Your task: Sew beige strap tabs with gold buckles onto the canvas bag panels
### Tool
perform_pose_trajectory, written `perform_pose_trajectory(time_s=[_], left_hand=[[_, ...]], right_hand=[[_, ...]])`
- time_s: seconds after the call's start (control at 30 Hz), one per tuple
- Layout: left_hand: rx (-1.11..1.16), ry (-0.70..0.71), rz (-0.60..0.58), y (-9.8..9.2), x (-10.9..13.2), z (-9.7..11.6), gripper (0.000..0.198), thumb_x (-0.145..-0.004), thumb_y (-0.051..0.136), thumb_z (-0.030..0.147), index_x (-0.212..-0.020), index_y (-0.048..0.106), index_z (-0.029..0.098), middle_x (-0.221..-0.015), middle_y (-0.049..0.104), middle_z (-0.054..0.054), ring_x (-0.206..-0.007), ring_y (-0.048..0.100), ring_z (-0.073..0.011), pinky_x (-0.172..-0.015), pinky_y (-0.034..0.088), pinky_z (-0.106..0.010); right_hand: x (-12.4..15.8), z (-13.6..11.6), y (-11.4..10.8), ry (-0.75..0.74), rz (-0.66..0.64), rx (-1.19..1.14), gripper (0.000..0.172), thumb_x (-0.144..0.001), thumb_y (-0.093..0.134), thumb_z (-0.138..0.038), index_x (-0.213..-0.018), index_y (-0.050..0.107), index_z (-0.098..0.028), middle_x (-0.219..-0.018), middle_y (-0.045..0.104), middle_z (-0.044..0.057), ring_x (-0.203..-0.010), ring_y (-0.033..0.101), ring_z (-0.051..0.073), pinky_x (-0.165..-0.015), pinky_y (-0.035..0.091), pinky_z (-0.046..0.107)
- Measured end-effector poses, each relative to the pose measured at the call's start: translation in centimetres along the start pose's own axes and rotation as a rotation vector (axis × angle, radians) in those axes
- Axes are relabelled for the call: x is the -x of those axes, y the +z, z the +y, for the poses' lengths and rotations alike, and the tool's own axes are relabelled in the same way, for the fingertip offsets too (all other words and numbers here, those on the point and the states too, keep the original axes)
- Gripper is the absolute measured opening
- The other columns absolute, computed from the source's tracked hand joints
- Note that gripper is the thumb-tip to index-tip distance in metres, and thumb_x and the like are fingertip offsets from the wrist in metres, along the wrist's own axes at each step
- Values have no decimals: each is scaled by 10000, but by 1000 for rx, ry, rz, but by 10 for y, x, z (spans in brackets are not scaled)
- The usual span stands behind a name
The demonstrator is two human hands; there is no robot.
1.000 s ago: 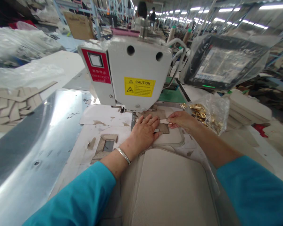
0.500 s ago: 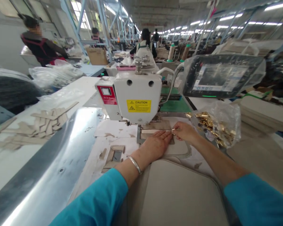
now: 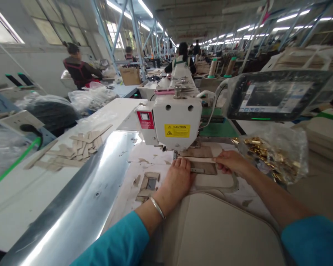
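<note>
My left hand (image 3: 179,179) lies palm down at the left end of a narrow beige strip (image 3: 201,159), fingers stretched out and pressing. That strip runs between the brown plates of a clamp (image 3: 202,169) under the white sewing machine head (image 3: 176,114). At its right end, my right hand (image 3: 230,161) is closed in a pinch; what sits between the fingertips is hidden. A large beige panel (image 3: 224,229) lies in front, below the clamp. Left of my left hand is a small frame-shaped piece (image 3: 147,186) on white paper.
Loose beige strips (image 3: 80,147) are heaped on the white table to the left. A plastic bag of gold metal pieces (image 3: 277,155) lies right of my right hand. Above it hangs a control screen (image 3: 277,94). A co-worker (image 3: 80,68) is at the far left.
My left hand has drawn back leftward from the strip's middle, uncovering more of the clamp. The shiny metal bit seen at my right fingertips no longer shows. The whole view has shifted.
</note>
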State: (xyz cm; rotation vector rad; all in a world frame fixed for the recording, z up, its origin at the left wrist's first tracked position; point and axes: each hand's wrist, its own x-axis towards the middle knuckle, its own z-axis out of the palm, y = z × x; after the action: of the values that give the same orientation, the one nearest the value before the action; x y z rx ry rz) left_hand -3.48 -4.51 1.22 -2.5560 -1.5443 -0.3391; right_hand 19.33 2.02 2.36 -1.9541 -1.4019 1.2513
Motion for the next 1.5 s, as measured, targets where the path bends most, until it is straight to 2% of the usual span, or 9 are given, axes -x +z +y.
perform_pose_trajectory(time_s=[0.23, 0.57, 0.77, 1.0, 1.5], left_hand=[[-21, -17, -6, -1, -6, 9, 349, -886, 600, 369, -1072, 579, 74, -1053, 602, -161, -1013, 557, -297, -918, 454, -419], [66, 25, 27, 3, 1, 0, 315, -887, 603, 308, -1109, 544, 93, -1117, 590, -147, -1087, 539, -282, -992, 423, -403], [43, -14, -21, -4, 5, -17, 281, -885, 593, 303, -1074, 564, 97, -1070, 603, -133, -1037, 558, -294, -936, 461, -408], [23, -30, -12, -9, 18, -43, 254, -902, 565, 332, -1051, 561, 127, -1048, 604, -110, -1013, 563, -281, -918, 467, -394], [21, -100, -20, -21, 44, -94, 281, -922, 522, 432, -974, 538, 156, -998, 595, -110, -1014, 568, -278, -933, 452, -412]], right_hand=[[7, -6, -1, 44, -31, -44, 144, -874, 601, -203, -747, 551, -158, -531, 608, -15, -363, 514, 64, -377, 369, 165], [8, -14, 1, 56, -24, 5, 184, -885, 561, -159, -705, 524, -162, -507, 597, -22, -363, 515, 63, -387, 372, 164], [9, -30, 18, 41, -30, 40, 202, -868, 573, -138, -670, 534, -150, -483, 592, -12, -326, 493, 63, -338, 282, 170], [2, -42, 45, 21, -55, 61, 217, -848, 580, -136, -635, 538, -143, -482, 606, 2, -318, 498, 71, -317, 243, 175], [1, -79, 97, 33, -168, 36, 160, -873, 563, -138, -714, 545, -137, -463, 598, -7, -326, 514, 78, -325, 321, 164]])
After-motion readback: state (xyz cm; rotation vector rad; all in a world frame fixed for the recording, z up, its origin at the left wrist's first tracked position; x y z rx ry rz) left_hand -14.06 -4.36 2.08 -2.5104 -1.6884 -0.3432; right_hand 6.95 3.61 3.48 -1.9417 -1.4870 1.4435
